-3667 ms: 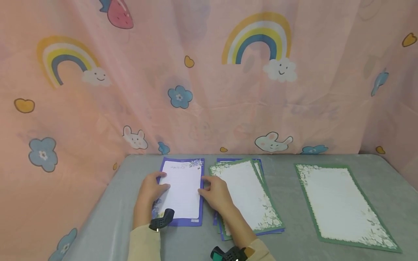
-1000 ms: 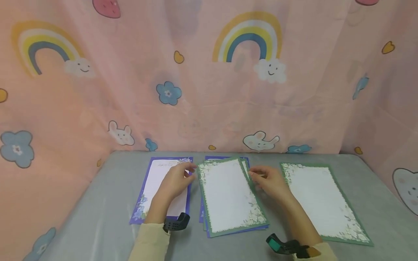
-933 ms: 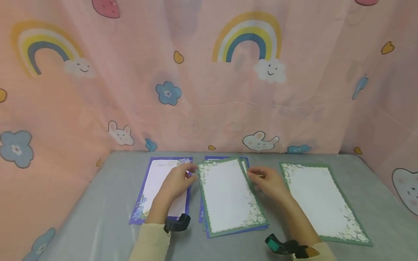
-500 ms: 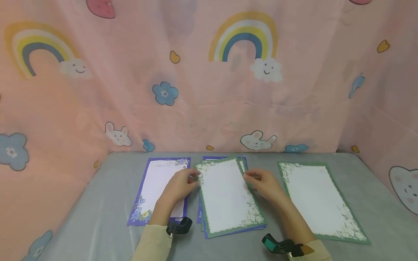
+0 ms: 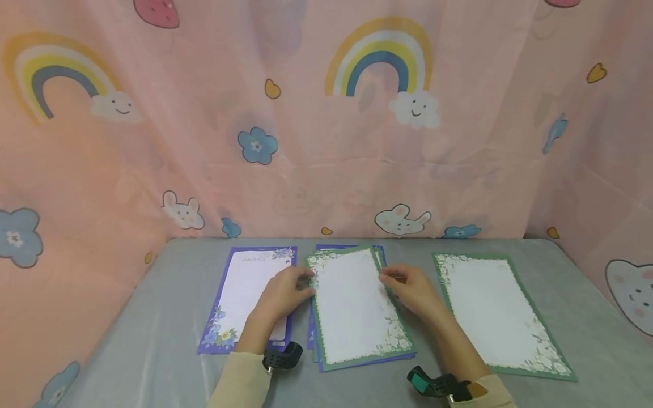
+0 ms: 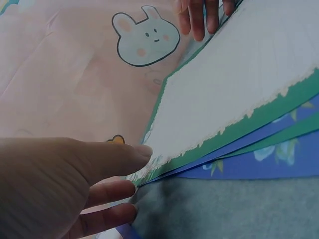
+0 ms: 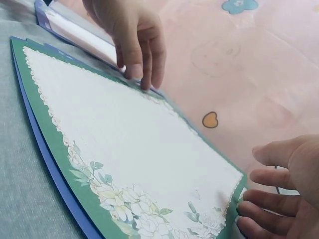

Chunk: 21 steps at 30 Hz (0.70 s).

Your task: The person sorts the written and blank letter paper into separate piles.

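A stack of patterned paper sheets (image 5: 347, 309) lies mid-table, topped by a green-bordered sheet with white flowers; purple and green edges show beneath. My left hand (image 5: 282, 293) is at the stack's left edge, thumb and fingertips right at the border. In the left wrist view its thumb (image 6: 134, 153) overlaps the corner of the top sheet, with the fingers lower down. My right hand (image 5: 414, 290) is at the right edge, its fingers (image 7: 269, 201) spread and gently bent beside the border. A purple-bordered sheet (image 5: 245, 292) lies left of the stack, partly behind my left forearm.
Another green-bordered floral sheet (image 5: 500, 309) lies at the right, partly overlapped by my right forearm. A grey cloth covers the table (image 5: 153, 328). Behind it hangs a pink curtain (image 5: 306, 187) with rainbows, flowers and rabbits.
Both hands have left the purple-bordered sheet's edges and moved right to either side of the stack. Over the last second they have drawn slightly closer to its edges. The view has shifted a little.
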Tool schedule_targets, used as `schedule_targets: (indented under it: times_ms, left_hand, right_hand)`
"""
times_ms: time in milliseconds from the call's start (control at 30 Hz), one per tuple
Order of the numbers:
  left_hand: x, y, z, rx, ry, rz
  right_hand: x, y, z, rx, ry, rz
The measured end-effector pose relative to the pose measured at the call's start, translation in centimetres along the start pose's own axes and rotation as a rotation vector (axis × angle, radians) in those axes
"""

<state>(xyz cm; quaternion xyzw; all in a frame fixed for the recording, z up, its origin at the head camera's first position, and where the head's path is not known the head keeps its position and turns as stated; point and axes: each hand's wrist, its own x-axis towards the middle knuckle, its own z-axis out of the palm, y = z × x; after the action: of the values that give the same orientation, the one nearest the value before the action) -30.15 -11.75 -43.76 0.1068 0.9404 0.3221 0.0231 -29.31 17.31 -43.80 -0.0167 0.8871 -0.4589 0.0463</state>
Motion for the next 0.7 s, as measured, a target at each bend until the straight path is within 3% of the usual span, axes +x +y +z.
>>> schedule_targets:
  times_ms: [700]
  left_hand:
    - [-0.2, 1.1, 0.5, -0.029, 0.033, -0.053]
  right_hand:
    - [0.1, 0.5, 0.1, 0.006, 0.037, -0.009]
